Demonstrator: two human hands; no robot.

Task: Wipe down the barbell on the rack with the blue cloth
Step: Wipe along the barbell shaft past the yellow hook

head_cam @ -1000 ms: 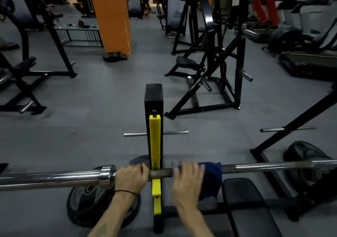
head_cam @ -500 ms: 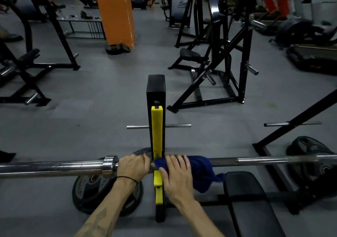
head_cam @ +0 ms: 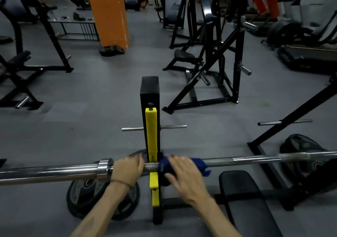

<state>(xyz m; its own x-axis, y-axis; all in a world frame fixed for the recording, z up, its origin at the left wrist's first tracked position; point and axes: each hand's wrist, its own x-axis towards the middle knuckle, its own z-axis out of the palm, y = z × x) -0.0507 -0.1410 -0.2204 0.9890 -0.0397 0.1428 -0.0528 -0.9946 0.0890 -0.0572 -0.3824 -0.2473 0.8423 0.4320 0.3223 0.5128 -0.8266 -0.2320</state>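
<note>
Barbell: a long steel bar lying level across the view, resting in the yellow-lined rack upright; judged heavy and rigid, so it should stay put under rubbing.
Bar surface: knurled and matte just right of the left hand; smooth, shiny chrome on the thick sleeve and its collar, likely slick.
Blue cloth: soft, limp fabric draped over the shaft just right of the upright, a loose corner hanging below; judged light and easy to wrap round the bar.
Right hand: lies on the cloth with fingers spread, pressing it to the bar; motion blur hides the thumb.
Left hand: curled round the bare shaft between collar and upright, steadying it.
Best hold: cloth cupped round the shaft, judged better than a flat palm.
Surroundings: padded black bench below right; rubber weight plate on grey floor.
</note>
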